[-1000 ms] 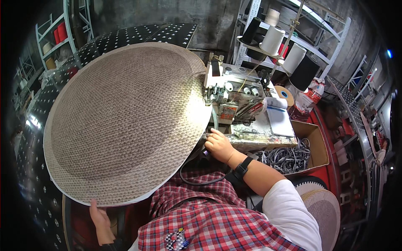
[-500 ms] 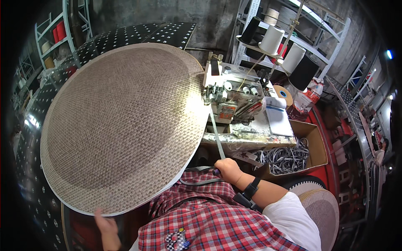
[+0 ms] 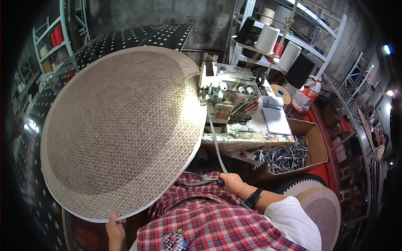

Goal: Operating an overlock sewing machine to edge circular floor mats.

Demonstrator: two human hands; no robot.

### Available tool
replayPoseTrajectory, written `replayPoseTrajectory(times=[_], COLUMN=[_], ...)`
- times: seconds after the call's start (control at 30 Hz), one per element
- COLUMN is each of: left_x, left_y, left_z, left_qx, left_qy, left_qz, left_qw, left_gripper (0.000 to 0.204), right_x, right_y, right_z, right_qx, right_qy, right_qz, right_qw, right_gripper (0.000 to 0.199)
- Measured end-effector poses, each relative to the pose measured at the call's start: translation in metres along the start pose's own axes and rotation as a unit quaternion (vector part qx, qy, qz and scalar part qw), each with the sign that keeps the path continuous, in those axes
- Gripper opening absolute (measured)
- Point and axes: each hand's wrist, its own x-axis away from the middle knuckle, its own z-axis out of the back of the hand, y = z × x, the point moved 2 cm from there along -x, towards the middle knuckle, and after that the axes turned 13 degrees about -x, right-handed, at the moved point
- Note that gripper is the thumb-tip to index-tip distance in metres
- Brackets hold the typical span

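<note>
A big round woven mat (image 3: 113, 138), beige-brown with a white bound rim, spreads across the left and middle. Its right edge sits at the needle area of an industrial sewing machine (image 3: 222, 94), under a bright lamp. My left hand (image 3: 115, 231) pinches the mat's near edge, thumb on top and fingers bent below. A narrow grey binding tape (image 3: 217, 144) runs down from the machine to my right hand (image 3: 233, 184), which is closed around it. A small dark purple end of something pokes out of that fist. More tape loops over my plaid apron (image 3: 188, 217).
Thread cones (image 3: 267, 39) stand on a rack behind the machine. A notepad (image 3: 276, 119) and tape roll (image 3: 280, 94) lie on the machine table. Right of me are a cardboard box (image 3: 312, 140) of tangled grey strips and stacked round mats (image 3: 320, 209). A black dotted table (image 3: 161, 35) supports the mat.
My left hand has come up to the mat's near edge and taken hold of it. My right hand has lowered slightly with the tape, which hangs more curved. The mat has turned or shifted a little.
</note>
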Motion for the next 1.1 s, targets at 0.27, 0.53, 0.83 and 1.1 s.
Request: replayPoseTrajectory(times=[0.27, 0.53, 0.83, 1.1], left_x=[-0.013, 0.023, 0.007, 0.021], left_y=[0.039, 0.020, 0.049, 0.031], left_z=[0.067, 0.045, 0.088, 0.066], left_qx=[0.114, 0.040, 0.185, 0.079], left_qy=[0.190, 0.113, 0.147, 0.088], left_qz=[-0.057, -0.036, -0.069, -0.046], left_qw=[0.973, 0.992, 0.969, 0.992], left_gripper=[0.047, 0.041, 0.047, 0.043], right_x=[0.023, 0.025, 0.029, -0.020], right_y=[-0.024, -0.046, -0.056, -0.061], right_z=[-0.002, -0.008, -0.006, 0.024], right_qx=[0.007, 0.007, -0.045, 0.044], right_qy=[0.000, -0.005, 0.030, 0.120], right_qz=[-0.038, -0.053, -0.041, 0.071], right_qw=[0.999, 0.999, 0.998, 0.989], right_gripper=[0.023, 0.027, 0.025, 0.016])
